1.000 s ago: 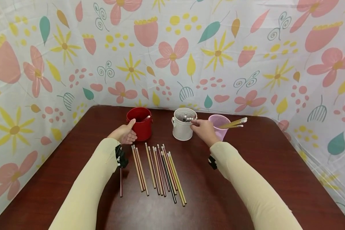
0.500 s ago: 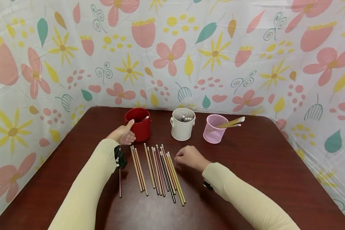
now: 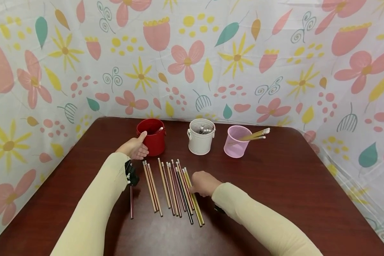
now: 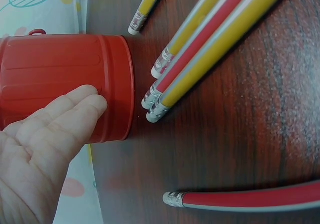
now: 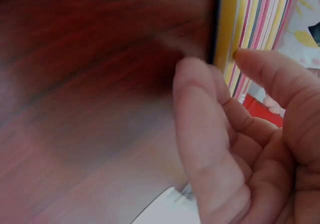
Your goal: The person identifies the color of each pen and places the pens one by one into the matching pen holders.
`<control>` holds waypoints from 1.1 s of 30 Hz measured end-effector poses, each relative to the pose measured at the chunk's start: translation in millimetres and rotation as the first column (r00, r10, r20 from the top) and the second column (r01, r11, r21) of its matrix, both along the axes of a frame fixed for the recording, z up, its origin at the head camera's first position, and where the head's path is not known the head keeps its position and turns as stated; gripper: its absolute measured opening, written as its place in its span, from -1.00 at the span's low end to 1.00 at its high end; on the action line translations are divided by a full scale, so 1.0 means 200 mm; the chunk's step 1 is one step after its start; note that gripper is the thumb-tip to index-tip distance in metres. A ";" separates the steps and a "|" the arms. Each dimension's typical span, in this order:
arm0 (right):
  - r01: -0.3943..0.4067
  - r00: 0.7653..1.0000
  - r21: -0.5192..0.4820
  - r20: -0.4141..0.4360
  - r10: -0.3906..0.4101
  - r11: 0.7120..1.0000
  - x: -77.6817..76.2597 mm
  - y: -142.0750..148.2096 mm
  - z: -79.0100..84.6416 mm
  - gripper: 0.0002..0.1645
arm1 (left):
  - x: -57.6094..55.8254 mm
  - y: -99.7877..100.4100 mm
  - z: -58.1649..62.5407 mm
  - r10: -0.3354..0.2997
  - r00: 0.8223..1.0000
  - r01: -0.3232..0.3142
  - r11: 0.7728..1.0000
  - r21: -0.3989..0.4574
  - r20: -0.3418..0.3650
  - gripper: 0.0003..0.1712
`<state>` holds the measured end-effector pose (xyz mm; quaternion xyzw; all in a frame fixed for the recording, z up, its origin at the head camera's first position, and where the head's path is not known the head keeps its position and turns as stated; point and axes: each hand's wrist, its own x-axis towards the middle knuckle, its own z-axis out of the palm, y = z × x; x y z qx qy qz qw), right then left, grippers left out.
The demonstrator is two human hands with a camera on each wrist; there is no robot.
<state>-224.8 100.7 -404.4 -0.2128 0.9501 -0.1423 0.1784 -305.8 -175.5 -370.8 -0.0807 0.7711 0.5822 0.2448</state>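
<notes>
Right grip (image 3: 206, 183) straddles a yellow pencil (image 5: 229, 18).

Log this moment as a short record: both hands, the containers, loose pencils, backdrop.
left hand: fingers straight, against the red bucket
right hand: at the yellow pencils; grip unclear
red bucket: one eraser end shows inside
white bucket: several white tips inside
pink cup: holds slanting pencils
loose pencils: lying on the dark table
backdrop: floral sheet

Straight-fingered left grip (image 3: 132, 148), right grip (image 3: 204, 183) apparently curled
</notes>
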 end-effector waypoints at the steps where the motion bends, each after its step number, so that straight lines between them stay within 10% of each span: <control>1: 0.003 1.000 0.005 0.013 -0.003 1.000 0.00 -0.01 0.00 -0.48 | 0.00 0.00 0.00 -0.001 1.000 0.001 1.000 0.000 -0.001 -0.01; 23: 0.124 0.959 -0.051 0.261 -0.106 0.991 -0.08 0.02 -0.02 -0.59 | -0.01 0.01 0.01 0.017 1.000 -0.017 1.000 0.015 0.002 -0.01; 33: 0.063 0.979 -0.127 0.198 -0.036 0.990 -0.15 0.09 0.08 -0.64 | -0.01 0.01 0.01 0.023 1.000 -0.023 1.000 0.003 0.003 -0.01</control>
